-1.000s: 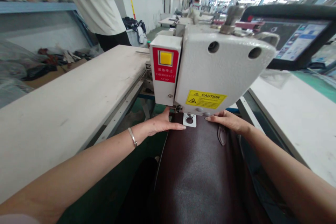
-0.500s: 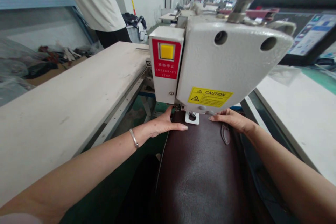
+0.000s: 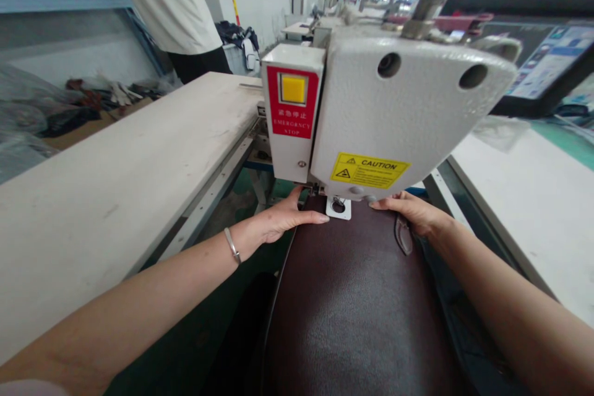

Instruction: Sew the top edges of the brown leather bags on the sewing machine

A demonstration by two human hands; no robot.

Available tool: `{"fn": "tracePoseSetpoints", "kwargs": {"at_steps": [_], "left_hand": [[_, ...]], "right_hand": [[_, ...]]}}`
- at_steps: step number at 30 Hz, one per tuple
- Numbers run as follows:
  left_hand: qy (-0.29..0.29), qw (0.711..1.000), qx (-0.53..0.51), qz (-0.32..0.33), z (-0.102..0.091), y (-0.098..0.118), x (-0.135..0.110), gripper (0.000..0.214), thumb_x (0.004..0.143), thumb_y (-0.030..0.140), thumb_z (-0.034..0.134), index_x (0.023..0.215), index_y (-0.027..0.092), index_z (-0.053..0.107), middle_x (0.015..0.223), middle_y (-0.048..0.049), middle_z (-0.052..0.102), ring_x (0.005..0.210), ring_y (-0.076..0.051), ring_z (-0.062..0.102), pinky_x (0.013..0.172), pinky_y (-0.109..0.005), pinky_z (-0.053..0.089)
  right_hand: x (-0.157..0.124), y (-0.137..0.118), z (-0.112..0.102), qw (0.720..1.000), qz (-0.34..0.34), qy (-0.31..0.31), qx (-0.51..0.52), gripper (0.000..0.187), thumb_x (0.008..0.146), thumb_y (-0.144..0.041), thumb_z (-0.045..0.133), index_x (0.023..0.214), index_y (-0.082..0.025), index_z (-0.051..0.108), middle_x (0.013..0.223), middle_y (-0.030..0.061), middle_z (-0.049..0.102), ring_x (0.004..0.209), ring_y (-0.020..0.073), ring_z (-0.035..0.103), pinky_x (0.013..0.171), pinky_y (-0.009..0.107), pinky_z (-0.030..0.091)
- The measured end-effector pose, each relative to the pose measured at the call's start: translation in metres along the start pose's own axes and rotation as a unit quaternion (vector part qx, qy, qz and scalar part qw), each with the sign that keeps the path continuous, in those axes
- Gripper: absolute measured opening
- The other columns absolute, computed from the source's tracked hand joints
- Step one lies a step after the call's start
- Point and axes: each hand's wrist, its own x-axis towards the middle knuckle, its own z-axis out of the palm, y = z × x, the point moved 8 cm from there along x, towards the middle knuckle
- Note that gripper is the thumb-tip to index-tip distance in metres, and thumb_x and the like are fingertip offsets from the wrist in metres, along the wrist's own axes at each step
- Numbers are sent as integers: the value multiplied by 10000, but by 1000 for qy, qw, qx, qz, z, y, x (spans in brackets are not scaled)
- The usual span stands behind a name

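Observation:
A large dark brown leather piece (image 3: 352, 297), perhaps a bag panel, runs from the bottom of the view up under the head of a sewing machine (image 3: 394, 105). The machine's white presser plate (image 3: 338, 208), with a round hole, rests on the leather's far end. My left hand (image 3: 290, 216) grips the left edge, thumb lying on top beside the plate, other fingers partly hidden. On the far side, my right hand (image 3: 408, 210) pinches the right edge, thumb on top and fingers partly out of sight. A small leather loop (image 3: 403, 235) lies just below my right hand.
White tabletops flank the machine on the left (image 3: 116, 167) and right (image 3: 515, 198). A red emergency stop box (image 3: 293, 102) sits at the head's left. Behind it at right stands a monitor (image 3: 533, 68). A person (image 3: 171, 6) stands at the back left, near a shelf.
The near part of the leather has spread a little to the left and the small loop has shifted slightly right. My left thumb has moved slightly left and up. Both hands keep their hold.

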Motion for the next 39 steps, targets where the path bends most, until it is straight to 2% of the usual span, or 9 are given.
{"fn": "tracePoseSetpoints", "kwargs": {"at_steps": [6, 14, 24, 28, 31, 35, 39], "left_hand": [[5, 1000, 4, 5, 1, 4, -2, 961, 604, 306, 879, 1385, 158, 340, 1464, -172, 436, 1393, -319, 374, 1191, -471, 241], [-6, 1000, -8, -2, 1, 0, -2, 943, 626, 287, 869, 1395, 174, 337, 1443, -162, 467, 1362, -312, 419, 1155, -467, 306], [-8, 1000, 14, 14, 2, -2, -1, 1018, 618, 300, 873, 1446, 168, 295, 1499, -152, 403, 1412, -286, 349, 1208, -440, 223], [-7, 998, 46, 48, 9, 1, -4, 1000, 629, 324, 866, 1446, 150, 314, 1507, -161, 387, 1416, -296, 336, 1212, -460, 207], [15, 995, 71, 72, 14, 4, -7, 954, 640, 340, 860, 1424, 133, 358, 1474, -176, 421, 1384, -308, 382, 1191, -488, 241], [12, 995, 71, 66, 20, 3, -9, 848, 675, 344, 829, 1391, 125, 431, 1424, -175, 483, 1354, -314, 425, 1178, -489, 266], [6, 997, 55, 51, 21, 3, -11, 888, 676, 352, 828, 1427, 148, 399, 1450, -175, 464, 1370, -318, 406, 1182, -502, 252]], "right_hand": [[0, 1, 0, 1000, 6, 3, -9, 325, 576, -443, 868, 696, -222, 662, 532, 26, 607, 637, 226, 633, 586, 309, 503], [1, 1, 1, 1000, 1, 1, -14, 316, 584, -450, 856, 686, -229, 655, 550, 24, 611, 625, 218, 624, 585, 309, 505], [2, 1, 3, 1000, 11, -10, -13, 344, 573, -449, 882, 647, -207, 649, 505, 42, 604, 622, 241, 645, 583, 319, 529], [-1, -2, 6, 999, 14, -22, -28, 335, 588, -454, 876, 671, -208, 663, 526, 39, 618, 641, 246, 652, 606, 323, 534], [-4, -6, 7, 998, 20, -27, -50, 324, 604, -465, 864, 699, -213, 684, 545, 40, 630, 651, 246, 653, 615, 322, 537], [-6, -17, 7, 997, 8, -19, -79, 317, 607, -438, 867, 784, -214, 727, 583, 38, 657, 700, 253, 668, 626, 315, 543], [-6, -29, 6, 995, 0, -3, -96, 353, 589, -379, 890, 877, -224, 760, 686, 59, 716, 710, 252, 673, 604, 311, 543]]}}
